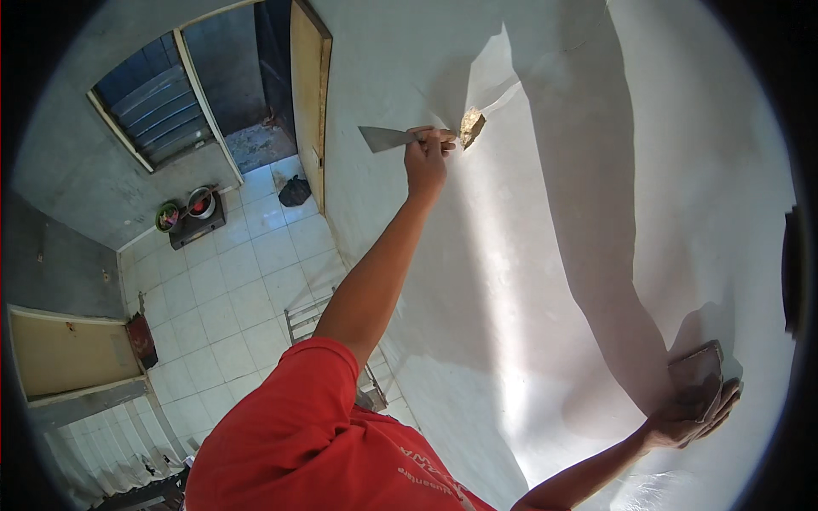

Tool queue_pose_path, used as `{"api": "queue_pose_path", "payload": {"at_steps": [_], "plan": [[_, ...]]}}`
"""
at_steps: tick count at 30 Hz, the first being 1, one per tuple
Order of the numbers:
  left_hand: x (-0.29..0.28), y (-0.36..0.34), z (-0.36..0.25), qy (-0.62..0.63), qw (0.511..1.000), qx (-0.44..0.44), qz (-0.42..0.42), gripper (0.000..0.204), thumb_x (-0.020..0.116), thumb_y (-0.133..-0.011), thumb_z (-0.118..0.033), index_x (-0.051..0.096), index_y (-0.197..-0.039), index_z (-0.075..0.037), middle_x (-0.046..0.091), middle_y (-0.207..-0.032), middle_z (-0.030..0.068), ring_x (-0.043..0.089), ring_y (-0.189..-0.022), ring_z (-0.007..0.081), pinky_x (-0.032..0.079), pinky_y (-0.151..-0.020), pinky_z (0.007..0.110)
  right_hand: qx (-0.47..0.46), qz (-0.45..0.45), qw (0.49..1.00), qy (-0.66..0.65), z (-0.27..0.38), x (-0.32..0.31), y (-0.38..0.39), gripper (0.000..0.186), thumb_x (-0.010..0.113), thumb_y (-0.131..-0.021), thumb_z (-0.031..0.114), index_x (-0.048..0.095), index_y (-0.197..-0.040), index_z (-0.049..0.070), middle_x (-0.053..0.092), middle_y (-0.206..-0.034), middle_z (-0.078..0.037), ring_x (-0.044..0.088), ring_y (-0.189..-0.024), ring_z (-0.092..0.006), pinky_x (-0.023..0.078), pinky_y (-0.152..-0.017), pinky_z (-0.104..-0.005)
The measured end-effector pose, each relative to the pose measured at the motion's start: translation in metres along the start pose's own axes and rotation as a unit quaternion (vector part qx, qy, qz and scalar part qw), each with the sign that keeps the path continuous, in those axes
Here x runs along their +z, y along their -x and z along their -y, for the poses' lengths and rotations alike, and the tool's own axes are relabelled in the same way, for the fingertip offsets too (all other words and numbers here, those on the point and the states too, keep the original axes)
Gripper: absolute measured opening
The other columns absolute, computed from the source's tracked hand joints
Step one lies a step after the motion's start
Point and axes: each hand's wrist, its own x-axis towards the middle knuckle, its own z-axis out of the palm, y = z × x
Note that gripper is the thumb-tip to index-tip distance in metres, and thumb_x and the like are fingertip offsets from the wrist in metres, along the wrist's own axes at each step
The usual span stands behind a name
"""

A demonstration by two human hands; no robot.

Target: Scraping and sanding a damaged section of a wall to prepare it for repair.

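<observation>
My left hand (430,162) is raised high against the pale wall (426,281), fingers closed around a putty knife. The putty knife's flat grey blade (385,138) points left, away from the wall. Just right of those fingers is a rough, yellowish-brown broken patch (471,128) in the wall. At the lower right, my right hand (688,424) grips a flat, squarish grey plate (697,376) close to the wall. Some of that hand's fingers are hidden by the plate.
A metal ladder (302,319) is partly visible beside my red sleeve. Far below lies a white tiled floor (223,315). Two pots (201,203) stand on a dark box, and a black bag (295,191) lies by the open door (308,94). Arm shadows cross the wall.
</observation>
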Motion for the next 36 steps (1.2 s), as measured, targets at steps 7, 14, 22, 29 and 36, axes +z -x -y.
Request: {"api": "queue_pose_path", "payload": {"at_steps": [7, 14, 22, 29, 36], "plan": [[-0.004, -0.002, -0.002, -0.034, 0.999, -0.010, 0.008, 0.016, 0.049, -0.108, -0.014, 0.048, -0.116, 0.001, 0.069, -0.094, 0.0108, 0.067, -0.080, 0.0152, 0.053, -0.071, 0.029, 0.025, -0.020, 0.999, -0.006, 0.002, 0.002, 0.001, 0.032, 0.040, -0.111, 0.023, 0.071, -0.117, 0.018, 0.072, -0.129, -0.006, 0.063, -0.128, -0.0344, 0.045, -0.113, -0.0537], [-0.004, -0.013, -0.001, -0.021, 0.998, 0.046, 0.038, 0.018, 0.052, -0.107, -0.017, 0.053, -0.107, 0.000, 0.070, -0.089, 0.0099, 0.067, -0.071, 0.0167, 0.054, -0.066, 0.031, 0.018, -0.004, 1.000, 0.008, 0.003, 0.001, -0.001, 0.024, 0.048, -0.108, 0.019, 0.065, -0.126, 0.019, 0.071, -0.130, -0.006, 0.064, -0.127, -0.0345, 0.046, -0.113, -0.0539], [-0.022, 0.017, -0.035, -0.347, 0.927, 0.109, 0.094, 0.032, 0.062, -0.101, -0.030, 0.057, -0.094, 0.001, 0.068, -0.078, 0.0172, 0.068, -0.071, 0.0330, 0.053, -0.069, 0.043, 0.015, 0.002, 1.000, 0.007, 0.004, -0.002, -0.001, 0.026, 0.044, -0.110, 0.016, 0.059, -0.131, 0.016, 0.070, -0.133, -0.007, 0.062, -0.129, -0.0357, 0.044, -0.113, -0.0548], [-0.021, 0.076, -0.028, -0.378, 0.876, -0.083, 0.287, 0.045, 0.053, -0.104, -0.042, 0.059, -0.096, 0.001, 0.067, -0.079, 0.0173, 0.065, -0.068, 0.0281, 0.050, -0.069, 0.041, 0.014, 0.012, 1.000, 0.003, 0.006, -0.004, -0.002, 0.028, 0.039, -0.111, 0.016, 0.059, -0.131, 0.016, 0.069, -0.135, -0.009, 0.062, -0.129, -0.0364, 0.044, -0.113, -0.0550], [-0.014, 0.074, -0.029, -0.321, 0.879, -0.148, 0.321, 0.041, 0.042, -0.109, -0.036, 0.056, -0.092, -0.001, 0.061, -0.064, 0.0096, 0.060, -0.061, 0.0217, 0.049, -0.067, 0.038, 0.005, 0.003, 1.000, 0.003, 0.007, -0.003, -0.003, 0.026, 0.042, -0.110, 0.016, 0.059, -0.131, 0.015, 0.070, -0.133, -0.008, 0.062, -0.129, -0.0368, 0.045, -0.112, -0.0548]]}}
